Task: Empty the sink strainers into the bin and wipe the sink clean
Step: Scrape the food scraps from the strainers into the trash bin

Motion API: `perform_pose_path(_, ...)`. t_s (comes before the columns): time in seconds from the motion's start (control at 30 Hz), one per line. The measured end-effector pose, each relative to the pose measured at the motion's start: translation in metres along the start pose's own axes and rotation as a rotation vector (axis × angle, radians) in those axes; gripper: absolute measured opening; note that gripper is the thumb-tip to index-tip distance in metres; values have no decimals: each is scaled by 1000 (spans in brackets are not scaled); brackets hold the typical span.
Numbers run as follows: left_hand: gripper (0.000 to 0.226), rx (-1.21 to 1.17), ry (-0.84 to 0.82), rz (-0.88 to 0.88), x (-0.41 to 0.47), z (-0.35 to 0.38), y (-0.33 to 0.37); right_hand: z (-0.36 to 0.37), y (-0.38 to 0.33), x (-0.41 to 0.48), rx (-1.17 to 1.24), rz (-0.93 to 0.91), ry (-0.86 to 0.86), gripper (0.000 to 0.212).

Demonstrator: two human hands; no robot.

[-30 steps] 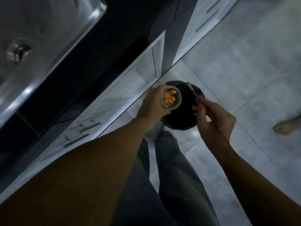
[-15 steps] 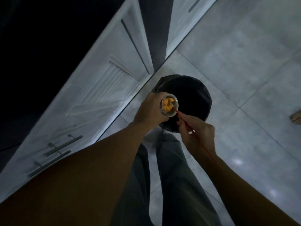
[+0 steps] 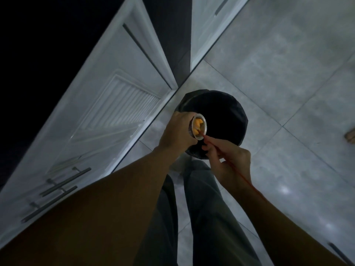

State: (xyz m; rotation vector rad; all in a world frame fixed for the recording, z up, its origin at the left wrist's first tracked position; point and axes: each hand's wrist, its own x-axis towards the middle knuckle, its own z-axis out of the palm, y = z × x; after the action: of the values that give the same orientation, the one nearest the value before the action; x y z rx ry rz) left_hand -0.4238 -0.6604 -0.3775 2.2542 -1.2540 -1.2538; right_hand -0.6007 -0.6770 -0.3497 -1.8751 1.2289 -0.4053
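My left hand [image 3: 177, 131] grips a round metal sink strainer [image 3: 199, 126] tilted on its side over the left rim of the black-lined bin [image 3: 226, 116] on the floor. Orange food scraps [image 3: 197, 124] sit inside the strainer. My right hand [image 3: 228, 158] pinches a thin red stick [image 3: 226, 160] whose tip reaches into the strainer's lower edge. The sink is out of view.
White cabinet doors [image 3: 115, 104] with bar handles [image 3: 65, 181] run along the left, close to the bin. Grey floor tiles [image 3: 288, 73] spread to the right. Another person's bare foot [image 3: 350, 136] shows at the right edge. My own legs in grey trousers [image 3: 201, 217] stand below the bin.
The view has swung down from the sink to the bin. My left hand tilted the strainer more on its side. My right hand brought the stick's tip into the strainer.
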Motion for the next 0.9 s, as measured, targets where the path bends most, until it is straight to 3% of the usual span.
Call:
perform_pose_path(0.3,64,-1,34,5,10,1,7,-1,26,4,-14,64,39,26)
perform_pose_path(0.5,71,26,-8,-60,14,0,1,-1,33,10,29,30,14,27)
perform_pose_path(0.67,69,38,-7,-18,12,3,2,8,30,23,7,1,-61,24)
perform_pose_path(0.9,68,61,25,-1,7,8,4,-5,30,19,-54,46,-37,27)
